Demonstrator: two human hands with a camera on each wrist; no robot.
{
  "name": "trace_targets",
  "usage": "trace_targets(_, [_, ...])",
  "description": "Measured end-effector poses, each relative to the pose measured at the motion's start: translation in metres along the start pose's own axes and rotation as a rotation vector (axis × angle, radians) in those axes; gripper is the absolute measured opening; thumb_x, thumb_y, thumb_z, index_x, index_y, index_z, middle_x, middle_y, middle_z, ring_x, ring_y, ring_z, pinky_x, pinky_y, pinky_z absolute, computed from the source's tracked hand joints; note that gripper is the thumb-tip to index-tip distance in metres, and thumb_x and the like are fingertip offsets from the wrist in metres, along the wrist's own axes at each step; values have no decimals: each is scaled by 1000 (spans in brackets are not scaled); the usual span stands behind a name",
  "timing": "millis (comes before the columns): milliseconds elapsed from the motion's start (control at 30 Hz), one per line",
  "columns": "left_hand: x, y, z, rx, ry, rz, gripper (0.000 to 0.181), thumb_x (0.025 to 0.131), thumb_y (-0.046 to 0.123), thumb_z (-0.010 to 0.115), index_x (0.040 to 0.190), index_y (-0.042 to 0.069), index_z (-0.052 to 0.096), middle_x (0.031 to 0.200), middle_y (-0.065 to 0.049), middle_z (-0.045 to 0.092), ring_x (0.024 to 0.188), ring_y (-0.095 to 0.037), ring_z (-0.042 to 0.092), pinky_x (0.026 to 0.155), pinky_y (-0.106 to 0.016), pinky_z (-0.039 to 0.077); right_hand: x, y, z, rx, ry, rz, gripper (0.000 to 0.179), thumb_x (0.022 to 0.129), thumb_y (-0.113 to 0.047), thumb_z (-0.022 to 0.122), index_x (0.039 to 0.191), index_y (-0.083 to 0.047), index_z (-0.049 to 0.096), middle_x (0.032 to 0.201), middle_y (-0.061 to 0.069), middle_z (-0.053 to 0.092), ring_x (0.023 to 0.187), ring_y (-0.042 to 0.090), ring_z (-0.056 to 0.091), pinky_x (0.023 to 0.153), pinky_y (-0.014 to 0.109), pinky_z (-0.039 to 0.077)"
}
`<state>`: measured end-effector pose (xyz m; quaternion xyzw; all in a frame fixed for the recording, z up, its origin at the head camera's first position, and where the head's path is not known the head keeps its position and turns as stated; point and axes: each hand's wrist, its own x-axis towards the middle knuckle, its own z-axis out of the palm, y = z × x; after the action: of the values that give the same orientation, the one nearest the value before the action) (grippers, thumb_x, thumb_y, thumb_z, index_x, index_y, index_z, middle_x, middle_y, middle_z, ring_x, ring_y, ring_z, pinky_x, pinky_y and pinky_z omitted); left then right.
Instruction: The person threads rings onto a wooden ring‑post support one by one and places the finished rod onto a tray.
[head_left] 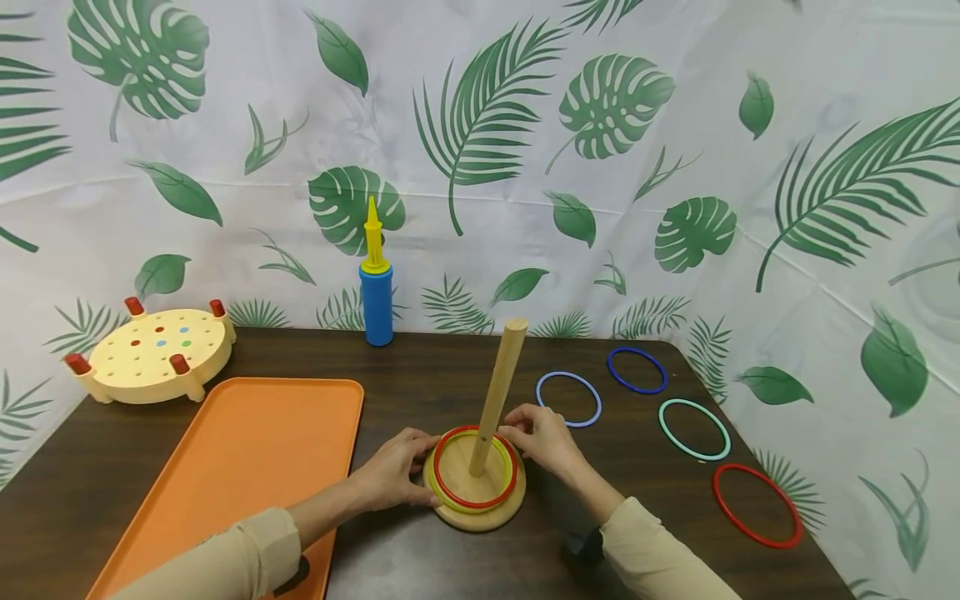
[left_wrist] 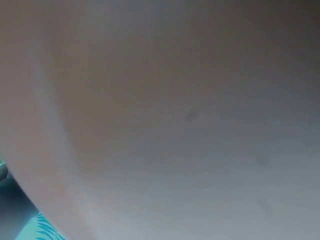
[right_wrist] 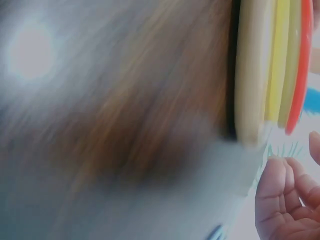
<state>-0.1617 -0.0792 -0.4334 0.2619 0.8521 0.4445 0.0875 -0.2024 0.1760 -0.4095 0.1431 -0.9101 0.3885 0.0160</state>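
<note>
A wooden ring stand (head_left: 480,523) with an upright post (head_left: 498,392) sits between both hands. Around the post, a red ring (head_left: 476,506) lies on top of yellow rings (right_wrist: 279,65). My left hand (head_left: 393,473) curves loosely at the left edge of the base, thumb in front and fingers behind; whether it presses on the rings is hard to see. To the right, my right hand (head_left: 547,442) hovers beside the rings with fingers loosely bent. In the right wrist view, a gap separates those fingers (right_wrist: 275,180) from the stack. The left wrist view is mostly blur.
An orange tray (head_left: 285,433) lies left, before a pegged cream board (head_left: 157,346). A blue and yellow pump (head_left: 377,304) stands at the back. On the right lie a light blue ring (head_left: 599,400), a dark blue ring (head_left: 665,375), a mint ring (head_left: 727,442) and another red ring (head_left: 800,525).
</note>
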Motion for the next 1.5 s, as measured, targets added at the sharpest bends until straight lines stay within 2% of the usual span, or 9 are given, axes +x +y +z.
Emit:
trace_targets(200, [0,0,0,7,3,3,79,69,17,85,134,-8,46,122,-18,47,106,-26,54,88,-31,55,-7,22,-28,51,113,109,11,85,-9,69,92,0,68,72,8,65,57,13,59,49,22,55])
trace_targets(433, [0,2,-1,8,0,-5,79,69,17,84,134,-8,46,123,-18,47,106,-27,54,88,-32,55,-26,58,-77,14,256,195,15,87,-8,66,97,4,67,80,18,67,59,11,61,50,20,55])
trace_targets(667, [0,4,-1,8,3,-2,80,69,17,85,133,-10,46,123,-20,47,106,-29,54,88,-32,55,-61,94,-127,-88,341,262,24,90,-11,63,104,8,64,83,20,67,59,7,62,53,19,56])
trace_targets(900, [-1,6,-1,5,3,-6,80,69,17,85,133,-10,45,123,-20,46,107,-30,54,89,-34,54,-101,128,-164,-78,391,362,29,92,-6,56,109,18,57,85,25,66,59,6,61,54,19,56])
trace_targets(1133, [0,5,-1,4,1,-16,79,69,15,85,133,-11,45,123,-19,47,107,-29,54,88,-33,54,-126,155,-186,-101,415,458,30,91,-1,55,107,24,52,71,9,62,54,1,56,51,20,56])
trace_targets(1300, [0,5,0,3,1,-11,80,69,16,85,133,-11,45,123,-19,47,107,-29,54,88,-32,54,-145,162,-197,-220,471,482,30,89,-2,58,104,23,54,64,10,63,45,3,54,43,19,50])
trace_targets(1400, [0,5,0,-3,4,-14,81,68,16,85,133,-11,45,123,-19,46,108,-29,54,89,-32,54,-156,166,-203,-305,471,471,29,87,-4,60,101,22,56,63,11,64,44,0,50,41,20,45])
trace_targets(1500, [0,5,0,-5,7,-12,81,68,16,85,133,-11,45,123,-20,46,108,-31,54,89,-32,54,-168,168,-207,-392,421,466,30,87,-8,61,100,19,59,62,9,65,45,0,48,42,23,40])
